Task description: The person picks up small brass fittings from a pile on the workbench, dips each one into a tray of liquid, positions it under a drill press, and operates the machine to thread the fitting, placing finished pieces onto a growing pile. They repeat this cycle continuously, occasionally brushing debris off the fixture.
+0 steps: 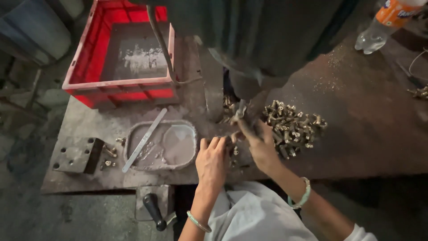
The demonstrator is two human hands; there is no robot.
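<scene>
My left hand (211, 161) rests on the metal table (356, 134) just below the drill spindle (241, 109), its fingers curled around something small that I cannot make out. My right hand (261, 143) is next to it, fingers pinched on a small brass part under the spindle tip. A heap of brass fittings (292, 125) lies right beside my right hand. The dark machine head (258, 40) hangs over both hands and hides the table behind them.
A red plastic crate (120, 53) stands at the back left. A shallow grey tray (162, 145) with a flat metal bar (145, 139) lies left of my hands. A drilled steel block (76, 155), a black lever handle (154, 210) and a plastic bottle (383, 24) are around.
</scene>
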